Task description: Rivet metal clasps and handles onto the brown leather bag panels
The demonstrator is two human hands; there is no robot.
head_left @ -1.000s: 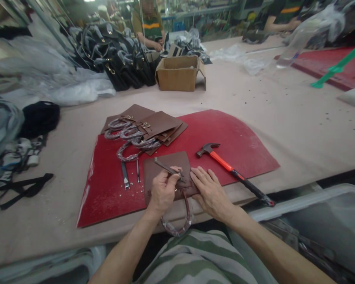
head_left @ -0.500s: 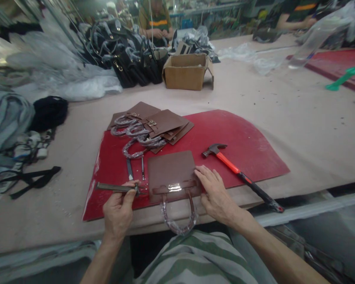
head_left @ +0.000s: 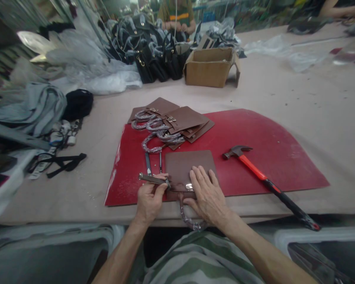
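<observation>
My left hand (head_left: 149, 201) is closed on a metal nail clipper (head_left: 152, 179), its jaw end at the left edge of a brown leather bag panel (head_left: 189, 163). The panel lies flat, with a shiny metal clasp (head_left: 189, 187) and a plastic-wrapped handle (head_left: 185, 213) hanging toward me over the table edge. On the panel's right part my right hand (head_left: 208, 193) rests flat, fingers stretched out, covering part of the strap and clasp. A flat metal tool (head_left: 148, 163) and a thin rod-like tool (head_left: 160, 162) lie just beyond my left hand.
Beneath the work lies a red board (head_left: 242, 130). A claw hammer (head_left: 256, 169) is on its right. Similar brown panels (head_left: 186, 118) are piled behind. Farther back stand a cardboard box (head_left: 205, 73) and black bags (head_left: 158, 67). A person (head_left: 177, 19) sits across the table.
My left hand has brought the nail clipper right to the panel's left edge. My right hand has moved from the panel's right edge onto its face. The view has shifted left.
</observation>
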